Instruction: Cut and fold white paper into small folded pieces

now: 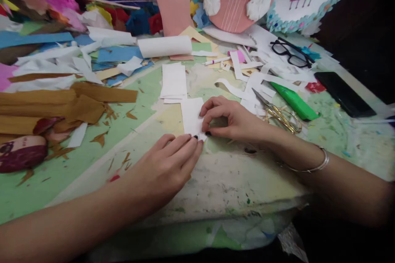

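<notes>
A white paper piece (191, 114) lies on the table in front of me, with both hands at its near end. My left hand (173, 160) has its fingers together, the tips pressing on the paper's near edge. From the right, my right hand (228, 119) pinches the paper's near right corner between thumb and fingers. Just beyond it sits a small stack of white paper rectangles (174, 81), touching or slightly overlapping the piece. Gold-handled scissors (279, 117) rest beside my right wrist, next to a green tube (294, 100).
Brown crepe paper (37, 104) and a painted stone-like object (23, 153) lie at left. A white paper roll (165, 46) lies behind the stack. Glasses (291, 52) and a black phone (345, 93) are at right. Paper-decorated boards (242, 0) stand at the back.
</notes>
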{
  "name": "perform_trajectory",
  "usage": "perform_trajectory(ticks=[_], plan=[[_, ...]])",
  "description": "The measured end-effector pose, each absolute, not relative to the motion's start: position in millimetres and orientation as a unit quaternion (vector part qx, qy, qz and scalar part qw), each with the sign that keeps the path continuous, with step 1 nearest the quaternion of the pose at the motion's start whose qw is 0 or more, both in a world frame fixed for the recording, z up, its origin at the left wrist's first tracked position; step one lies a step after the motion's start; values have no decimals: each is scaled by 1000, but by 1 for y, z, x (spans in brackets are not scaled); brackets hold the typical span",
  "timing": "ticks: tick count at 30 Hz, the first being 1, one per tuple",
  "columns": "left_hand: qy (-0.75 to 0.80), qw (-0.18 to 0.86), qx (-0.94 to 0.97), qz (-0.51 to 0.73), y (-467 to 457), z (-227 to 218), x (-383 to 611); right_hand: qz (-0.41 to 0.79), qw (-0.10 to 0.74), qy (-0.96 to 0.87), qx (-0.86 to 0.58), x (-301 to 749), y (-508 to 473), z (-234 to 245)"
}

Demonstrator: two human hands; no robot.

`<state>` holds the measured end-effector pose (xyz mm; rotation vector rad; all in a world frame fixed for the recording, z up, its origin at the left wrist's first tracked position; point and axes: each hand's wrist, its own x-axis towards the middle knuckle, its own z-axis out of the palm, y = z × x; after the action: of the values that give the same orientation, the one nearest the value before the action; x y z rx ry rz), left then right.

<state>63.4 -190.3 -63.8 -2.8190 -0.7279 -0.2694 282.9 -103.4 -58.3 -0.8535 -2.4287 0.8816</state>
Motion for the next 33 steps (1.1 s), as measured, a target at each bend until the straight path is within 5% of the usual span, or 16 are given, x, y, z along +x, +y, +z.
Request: perform_trajectory(ticks=[9, 19, 25, 33], plan=[[-250, 103, -959, -88, -187, -62, 64, 225, 220, -922, -226, 288, -106, -62], [-270, 66, -958, -71, -188, -66, 61, 263, 182, -909, -266, 291, -105, -57], [-291, 40, -953, -78, -189, -67, 62, 281, 265, -851, -357, 283, -83, -54], [-289, 43, -956, -28, -188, -62, 63, 212, 51, -877, -429, 237, -45, -32]])
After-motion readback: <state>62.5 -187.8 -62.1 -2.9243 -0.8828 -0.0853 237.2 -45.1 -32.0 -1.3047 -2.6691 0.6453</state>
